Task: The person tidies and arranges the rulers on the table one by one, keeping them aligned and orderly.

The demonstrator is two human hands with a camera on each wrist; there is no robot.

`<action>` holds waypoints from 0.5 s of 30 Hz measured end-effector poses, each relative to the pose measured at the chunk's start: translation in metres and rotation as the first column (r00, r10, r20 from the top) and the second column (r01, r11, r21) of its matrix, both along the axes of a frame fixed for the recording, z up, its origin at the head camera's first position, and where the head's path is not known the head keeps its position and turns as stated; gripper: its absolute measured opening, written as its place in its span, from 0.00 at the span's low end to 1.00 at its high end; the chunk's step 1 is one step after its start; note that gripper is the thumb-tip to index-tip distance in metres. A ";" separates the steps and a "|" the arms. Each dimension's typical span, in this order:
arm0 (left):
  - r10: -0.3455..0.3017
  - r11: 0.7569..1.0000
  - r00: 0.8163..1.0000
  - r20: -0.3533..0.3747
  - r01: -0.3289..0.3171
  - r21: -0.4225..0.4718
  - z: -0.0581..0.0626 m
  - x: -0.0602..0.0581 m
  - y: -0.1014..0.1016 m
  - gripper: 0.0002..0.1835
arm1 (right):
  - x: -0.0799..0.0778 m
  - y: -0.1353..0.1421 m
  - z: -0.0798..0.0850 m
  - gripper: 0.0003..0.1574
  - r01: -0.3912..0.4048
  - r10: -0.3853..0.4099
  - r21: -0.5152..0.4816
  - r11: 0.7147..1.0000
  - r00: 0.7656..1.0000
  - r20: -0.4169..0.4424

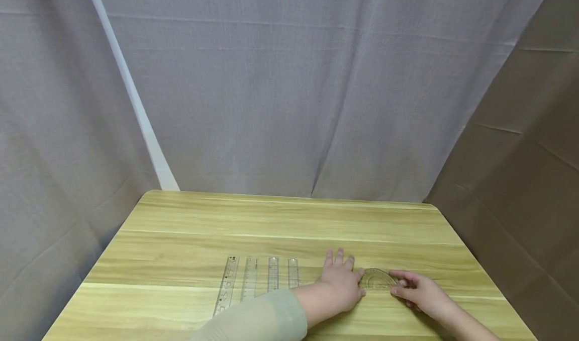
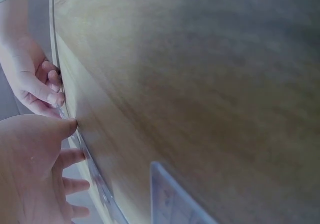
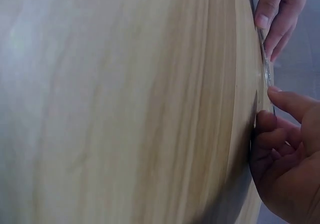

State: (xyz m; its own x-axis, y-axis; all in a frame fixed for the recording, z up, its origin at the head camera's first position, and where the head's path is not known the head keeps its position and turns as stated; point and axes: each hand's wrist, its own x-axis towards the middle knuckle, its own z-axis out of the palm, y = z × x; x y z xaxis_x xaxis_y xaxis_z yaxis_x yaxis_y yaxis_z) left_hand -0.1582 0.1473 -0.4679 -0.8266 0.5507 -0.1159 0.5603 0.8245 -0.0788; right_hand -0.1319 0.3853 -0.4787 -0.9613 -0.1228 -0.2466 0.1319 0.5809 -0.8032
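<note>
A clear half-round protractor lies flat on the wooden table between the two hands. My right hand pinches its right end between thumb and index finger, with the other fingers curled in. My left hand rests palm down at its left end, the fingers straight and spread, the thumb side beside the protractor. In the left wrist view the fingers of my left hand reach over a clear plastic edge. The right wrist view shows the thumb of my right hand at the protractor's thin edge.
Left of the left hand, several clear rulers stand side by side in a row, among them a wide one and a narrow one. The left forearm covers some of their lower ends. Grey curtains hang behind and beside the table.
</note>
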 end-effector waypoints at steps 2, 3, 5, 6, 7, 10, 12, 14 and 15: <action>-0.003 1.000 1.000 -0.003 0.003 0.003 0.000 0.000 -0.001 0.29 | 0.000 -0.001 0.000 0.40 -0.007 0.011 0.079 0.997 0.999 -0.051; -0.004 1.000 1.000 -0.004 0.004 0.007 -0.001 0.000 -0.001 0.29 | 0.000 -0.001 0.001 0.39 -0.016 0.025 0.113 0.993 0.997 -0.078; -0.007 1.000 1.000 -0.003 0.007 0.007 -0.002 -0.001 -0.001 0.29 | -0.001 0.000 0.001 0.38 -0.034 0.055 0.173 0.984 0.991 -0.120; -0.009 1.000 1.000 -0.004 0.009 0.003 -0.003 -0.001 -0.001 0.29 | -0.001 0.000 0.001 0.37 -0.040 0.066 0.194 0.980 0.989 -0.133; -0.008 1.000 1.000 -0.003 0.008 0.001 -0.003 -0.001 -0.001 0.29 | -0.002 0.000 0.001 0.37 -0.045 0.078 0.217 0.975 0.987 -0.144; -0.009 1.000 1.000 -0.010 0.009 -0.008 -0.004 -0.001 -0.001 0.29 | -0.003 0.001 0.001 0.35 -0.043 0.104 0.307 0.951 0.977 -0.186; -0.006 1.000 1.000 -0.016 0.006 -0.010 -0.004 -0.001 -0.001 0.29 | -0.003 0.001 0.000 0.34 -0.034 0.114 0.355 0.934 0.972 -0.207; -0.005 1.000 1.000 -0.021 0.005 -0.009 -0.004 0.000 -0.001 0.29 | -0.003 0.001 -0.001 0.33 -0.029 0.123 0.382 0.924 0.967 -0.223; -0.005 1.000 1.000 -0.022 0.005 -0.008 -0.004 0.000 -0.001 0.29 | -0.003 0.001 -0.001 0.33 -0.032 0.128 0.386 0.922 0.966 -0.226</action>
State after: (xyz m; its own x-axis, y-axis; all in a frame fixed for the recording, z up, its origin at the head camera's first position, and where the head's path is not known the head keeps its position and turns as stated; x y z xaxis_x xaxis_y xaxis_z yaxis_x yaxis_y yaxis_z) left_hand -0.1583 0.1462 -0.4721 -0.8263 0.5538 -0.1023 0.5624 0.8211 -0.0977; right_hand -0.1349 0.3861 -0.4795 -0.9880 -0.1461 -0.0507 -0.0982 0.8463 -0.5236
